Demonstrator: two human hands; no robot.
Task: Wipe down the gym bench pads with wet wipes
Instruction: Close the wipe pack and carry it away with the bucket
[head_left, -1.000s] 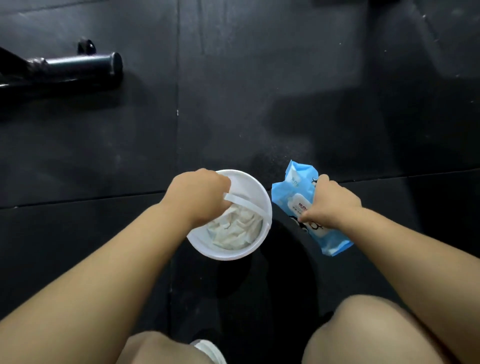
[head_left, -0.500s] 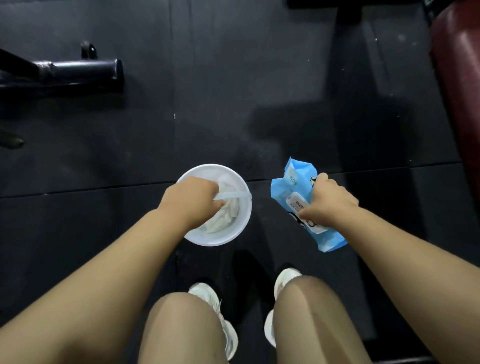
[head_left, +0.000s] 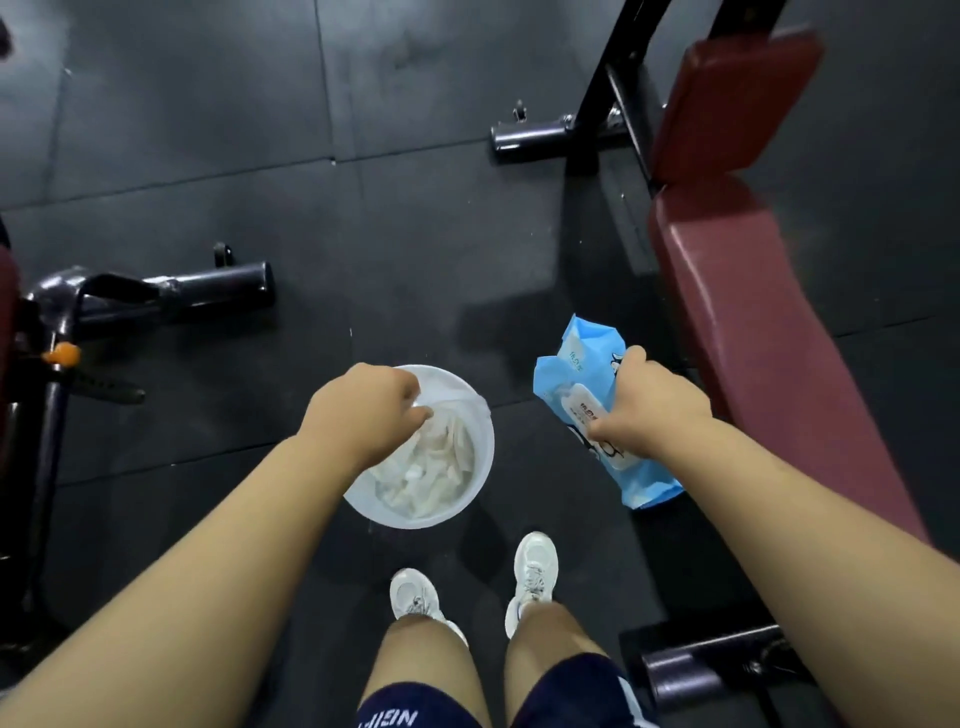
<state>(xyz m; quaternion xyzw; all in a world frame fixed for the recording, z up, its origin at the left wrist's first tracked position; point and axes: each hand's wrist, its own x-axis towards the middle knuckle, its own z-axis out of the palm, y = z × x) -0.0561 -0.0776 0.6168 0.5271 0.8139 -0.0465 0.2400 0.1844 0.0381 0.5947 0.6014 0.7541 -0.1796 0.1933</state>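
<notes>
Beside the person's right, the maroon bench pad (head_left: 769, 332) has now come into view as they rise. Left hand (head_left: 363, 415) grips the white bucket (head_left: 480, 467) handle; right hand (head_left: 649, 410) clutches the wipes pack (head_left: 576, 364). Wiping looks next.

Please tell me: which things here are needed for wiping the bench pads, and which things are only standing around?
For the job: blue wet wipes pack in the right hand; white bucket of used wipes, held by the left hand; maroon bench pads.

Only around: black machine frame, orange knob.
</notes>
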